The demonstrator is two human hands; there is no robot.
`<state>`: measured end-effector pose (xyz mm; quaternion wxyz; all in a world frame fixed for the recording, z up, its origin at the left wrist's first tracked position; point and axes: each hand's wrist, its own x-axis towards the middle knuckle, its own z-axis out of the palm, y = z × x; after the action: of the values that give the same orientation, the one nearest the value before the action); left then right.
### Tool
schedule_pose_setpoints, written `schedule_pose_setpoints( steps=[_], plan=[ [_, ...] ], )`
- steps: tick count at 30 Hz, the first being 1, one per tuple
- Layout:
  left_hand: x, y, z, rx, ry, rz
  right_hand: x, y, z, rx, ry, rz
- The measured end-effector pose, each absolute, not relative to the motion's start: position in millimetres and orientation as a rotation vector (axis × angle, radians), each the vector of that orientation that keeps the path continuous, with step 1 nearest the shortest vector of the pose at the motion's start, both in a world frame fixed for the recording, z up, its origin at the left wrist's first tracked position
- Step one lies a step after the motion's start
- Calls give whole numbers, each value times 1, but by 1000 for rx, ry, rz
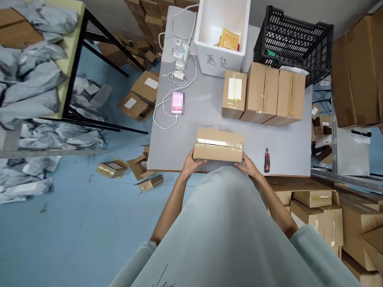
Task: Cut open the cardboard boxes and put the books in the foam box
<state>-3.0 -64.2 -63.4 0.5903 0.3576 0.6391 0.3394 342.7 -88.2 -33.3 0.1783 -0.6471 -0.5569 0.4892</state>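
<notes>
A taped cardboard box lies at the front edge of the grey table, just ahead of my body. My left hand grips its left end, with the thumb along the near side. At the opposite end my right hand holds the box's right near corner. Both hands' far fingers are partly hidden behind the box. To the right of my right hand lies a red and black box cutter. Several more cardboard boxes stand in a row farther back on the table.
A white bin with a yellow packet inside stands at the back, beside a black crate. A power strip and cables lie on the left. Grey parcels fill the left shelf; opened cartons litter the floor.
</notes>
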Motion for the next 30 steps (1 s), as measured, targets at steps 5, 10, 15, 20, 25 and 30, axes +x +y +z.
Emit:
schedule_pose_setpoints(
  steps=[5,10,15,20,25,30],
  plan=[
    [2,-64,-52,894,1595,811,348,-85,-33,-1707,-1398,1363],
    [17,-54,-46,909,1650,908,369,-59,-26,-1813,-1406,1208],
    [32,-39,-62,909,1785,838,369,-31,-39,-1943,-1461,1195],
    [25,-30,-75,956,1726,795,361,-22,-52,-1889,-1317,1306],
    [5,-54,-77,880,1680,733,375,-52,-51,-1886,-1140,1400],
    [0,-92,-78,771,1614,685,379,-99,-47,-1864,-1103,1586]
  ],
)
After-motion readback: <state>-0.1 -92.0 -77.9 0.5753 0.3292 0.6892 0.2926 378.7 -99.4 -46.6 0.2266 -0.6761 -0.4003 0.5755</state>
